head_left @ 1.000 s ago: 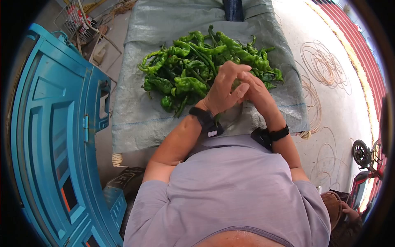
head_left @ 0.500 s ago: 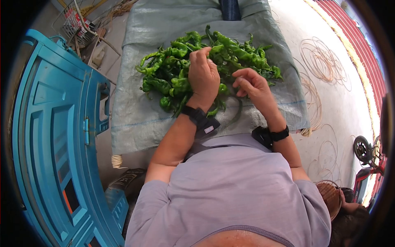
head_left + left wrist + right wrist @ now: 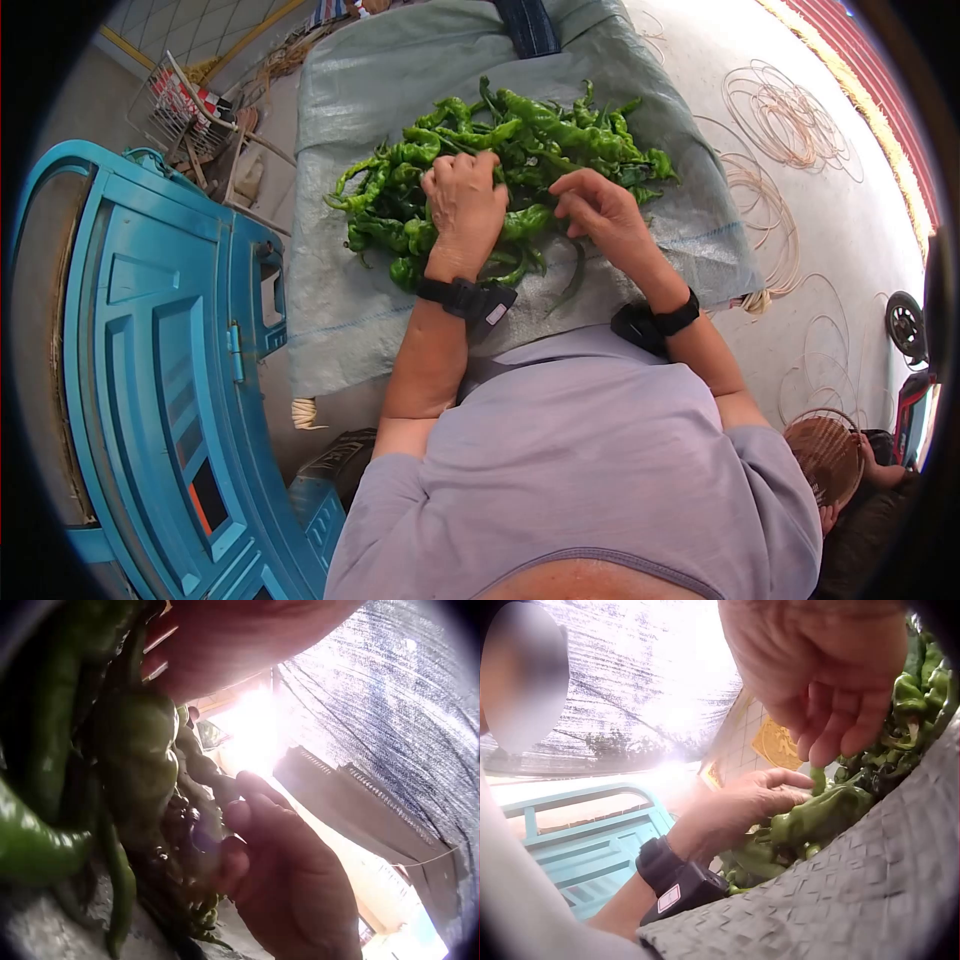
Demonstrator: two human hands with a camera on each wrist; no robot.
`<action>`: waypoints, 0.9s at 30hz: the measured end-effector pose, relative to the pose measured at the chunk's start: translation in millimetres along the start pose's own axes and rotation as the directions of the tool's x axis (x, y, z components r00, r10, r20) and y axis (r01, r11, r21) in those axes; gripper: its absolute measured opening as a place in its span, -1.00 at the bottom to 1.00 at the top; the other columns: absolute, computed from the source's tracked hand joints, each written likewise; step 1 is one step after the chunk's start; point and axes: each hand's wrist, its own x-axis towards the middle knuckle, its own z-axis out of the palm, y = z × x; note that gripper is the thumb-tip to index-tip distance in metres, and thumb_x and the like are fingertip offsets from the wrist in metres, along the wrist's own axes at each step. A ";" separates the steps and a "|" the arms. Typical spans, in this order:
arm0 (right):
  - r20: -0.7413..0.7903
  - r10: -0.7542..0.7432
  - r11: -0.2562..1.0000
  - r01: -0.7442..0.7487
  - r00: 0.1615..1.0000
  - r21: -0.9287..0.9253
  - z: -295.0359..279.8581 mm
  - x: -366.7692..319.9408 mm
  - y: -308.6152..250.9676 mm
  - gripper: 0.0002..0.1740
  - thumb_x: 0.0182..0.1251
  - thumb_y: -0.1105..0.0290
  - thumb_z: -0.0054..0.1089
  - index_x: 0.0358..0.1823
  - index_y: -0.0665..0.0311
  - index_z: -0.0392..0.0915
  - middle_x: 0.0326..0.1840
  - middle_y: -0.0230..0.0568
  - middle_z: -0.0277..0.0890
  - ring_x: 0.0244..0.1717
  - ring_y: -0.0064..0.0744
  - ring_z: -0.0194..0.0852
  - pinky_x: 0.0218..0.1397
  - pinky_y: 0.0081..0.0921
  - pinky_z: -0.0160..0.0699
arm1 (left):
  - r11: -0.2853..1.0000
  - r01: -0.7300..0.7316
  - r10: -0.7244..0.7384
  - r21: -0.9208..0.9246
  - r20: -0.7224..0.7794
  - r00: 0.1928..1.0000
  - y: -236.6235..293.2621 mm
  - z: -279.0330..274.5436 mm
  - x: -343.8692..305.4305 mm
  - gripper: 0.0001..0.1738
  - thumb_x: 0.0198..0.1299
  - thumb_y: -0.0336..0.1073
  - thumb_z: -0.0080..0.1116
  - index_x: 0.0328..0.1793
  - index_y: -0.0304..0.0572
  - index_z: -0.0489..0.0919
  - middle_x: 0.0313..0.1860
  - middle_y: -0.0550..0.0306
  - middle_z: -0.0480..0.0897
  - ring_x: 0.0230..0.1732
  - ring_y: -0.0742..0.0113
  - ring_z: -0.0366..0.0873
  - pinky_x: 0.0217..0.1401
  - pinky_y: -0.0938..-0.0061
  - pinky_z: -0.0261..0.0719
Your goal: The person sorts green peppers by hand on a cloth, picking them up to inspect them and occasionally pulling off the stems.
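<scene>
From the head view, the left hand [image 3: 463, 210] lies knuckles up on the near side of a pile of green peppers [image 3: 540, 135]. Its fingers are bent down and curled over one end of a pepper [image 3: 527, 221]. That pepper runs from under this hand across to the right hand [image 3: 600, 215], just beside it. The right hand's fingers are curled in and pinch the pepper's other end. The pile spreads beyond and to the outer side of both hands on a woven sheet [image 3: 340, 290]. A blue crate [image 3: 150, 330] stands well off on the left hand's outer side. Wire coils [image 3: 790, 130] lie on the ground past the right hand.

In the left wrist view, the left hand [image 3: 240, 637] fills the top, its fingers reaching into the pile of green peppers [image 3: 142, 757] right below them. Opposite is the right hand [image 3: 292, 885], with its fingertips [image 3: 236, 817] bunched against the dark underside of the pile. What they pinch is too shadowed to make out here.

In the right wrist view, the right hand [image 3: 817, 667] hangs from above, its fingertips [image 3: 821, 754] closed on the upturned stem end of the pepper [image 3: 821, 814]. The left hand [image 3: 742, 802] rests over the pepper's far end with its fingers curved around it. The woven sheet [image 3: 855, 900] lies beneath both hands, and the blue crate [image 3: 592, 840] stands behind the left wrist.
</scene>
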 end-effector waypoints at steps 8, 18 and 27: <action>0.058 0.022 0.996 -0.016 0.998 -0.088 -1.3 -2.4 0.1 -0.83 0.46 0.50 0.13 0.00 0.31 0.62 -0.34 -0.40 0.61 -0.40 -0.68 0.50 -0.29 -0.64 0.52 | 0.983 -0.087 0.059 0.165 0.169 0.984 4.0 -10.6 -0.9 -0.38 0.00 -0.22 0.50 0.27 0.12 0.63 0.11 0.19 0.62 0.27 0.12 0.42 0.36 0.12 0.27; 0.021 0.014 0.998 -0.013 1.000 -0.056 -2.3 -1.4 -1.3 -0.82 0.46 0.49 0.13 0.00 0.31 0.62 -0.34 -0.38 0.62 -0.42 -0.67 0.52 -0.33 -0.62 0.55 | 0.990 -0.134 0.133 -0.046 -0.036 0.990 -4.5 -10.9 5.2 -0.70 0.17 -0.24 0.38 0.05 0.06 0.74 -0.16 0.20 0.75 0.04 0.16 0.58 0.43 0.14 0.24; 0.036 0.036 0.998 -0.038 0.999 0.048 -3.0 -1.4 -0.9 -0.80 0.48 0.48 0.14 0.07 0.29 0.59 -0.30 -0.38 0.61 -0.40 -0.69 0.51 -0.32 -0.65 0.55 | 0.840 -0.002 -0.214 -0.543 -0.335 0.917 9.4 -31.3 13.9 -0.82 0.44 -0.21 0.20 -0.03 -0.11 0.69 -0.28 0.16 0.71 -0.28 0.23 0.64 0.04 0.32 0.47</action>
